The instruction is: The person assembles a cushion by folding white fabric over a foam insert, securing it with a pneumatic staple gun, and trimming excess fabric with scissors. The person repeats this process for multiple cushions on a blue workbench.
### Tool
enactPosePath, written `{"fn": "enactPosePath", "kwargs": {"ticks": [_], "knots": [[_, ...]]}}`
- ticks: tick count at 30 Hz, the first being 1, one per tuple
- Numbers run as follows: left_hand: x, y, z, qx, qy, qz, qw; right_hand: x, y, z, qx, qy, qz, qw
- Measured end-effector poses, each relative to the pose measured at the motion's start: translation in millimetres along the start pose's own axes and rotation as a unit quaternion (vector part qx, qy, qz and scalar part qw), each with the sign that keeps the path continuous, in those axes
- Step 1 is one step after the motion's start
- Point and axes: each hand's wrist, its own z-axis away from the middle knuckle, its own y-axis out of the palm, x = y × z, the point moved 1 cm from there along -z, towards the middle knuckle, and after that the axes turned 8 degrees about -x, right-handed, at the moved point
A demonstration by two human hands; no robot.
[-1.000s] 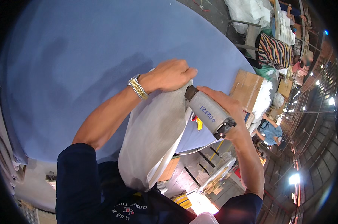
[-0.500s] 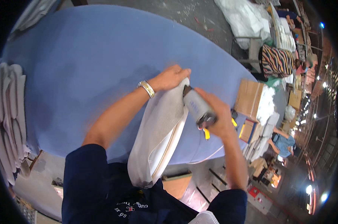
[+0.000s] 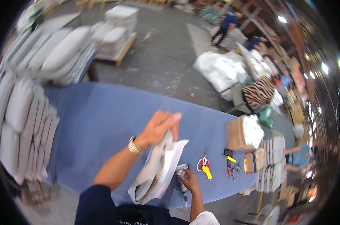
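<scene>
My left hand (image 3: 162, 126), with a metal-banded watch on the wrist, closes around the upper end of a narrow padded piece (image 3: 155, 168) in light grey fabric. This piece stands tilted against my front, its open side showing a white lining edge and a dark gap. To its right, a grey staple gun (image 3: 182, 167) with a cord or hose at its lower end is low at the blue table. My right hand (image 3: 191, 180) curls its fingers on the staple gun. Some fingertips are hidden, and motion blurs the left hand.
On the blue table (image 3: 102, 123) lie red-handled scissors (image 3: 203, 163), a yellow cutter (image 3: 207, 172) and several small tools. A cardboard box (image 3: 235, 133) with white stuffing stands at the right. Grey cushions (image 3: 23, 123) are stacked at the left. Other people work far off.
My right hand has brought the staple gun down from the padded piece's upper end to low beside it. My left hand still grips that end. The view has shifted, showing more of the room.
</scene>
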Motion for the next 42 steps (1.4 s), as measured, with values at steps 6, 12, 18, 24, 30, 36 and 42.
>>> {"fn": "enactPosePath", "kwargs": {"ticks": [6, 12, 18, 24, 30, 36, 42], "knots": [[-43.5, 63.6, 37.2, 0.183, 0.190, -0.090, 0.960, 144.0, -86.8, -36.9, -0.118, -0.125, -0.131, 0.976], [-49.4, 108.8, 85.9, 0.230, 0.234, -0.193, 0.925, 264.9, -146.3, -41.1, -0.195, -0.322, -0.255, 0.891], [-64.8, 112.7, 159.4, 0.107, 0.229, -0.259, 0.932, 261.6, -110.0, -29.7, 0.028, -0.177, -0.446, 0.877], [-65.2, 118.9, 240.6, -0.108, 0.185, -0.390, 0.896, 286.7, -83.2, -5.4, -0.063, -0.295, -0.457, 0.837], [-55.7, 156.0, 267.7, -0.246, 0.112, -0.432, 0.860, 259.9, -88.9, 0.0, -0.087, -0.384, -0.455, 0.798], [-53.5, 214.6, 257.4, -0.309, 0.077, -0.350, 0.881, 241.7, -112.1, 11.2, -0.060, -0.320, -0.541, 0.775], [-67.5, 236.8, 256.3, -0.336, 0.079, -0.362, 0.866, 254.2, -150.9, 17.3, -0.083, -0.370, -0.477, 0.793]]}}
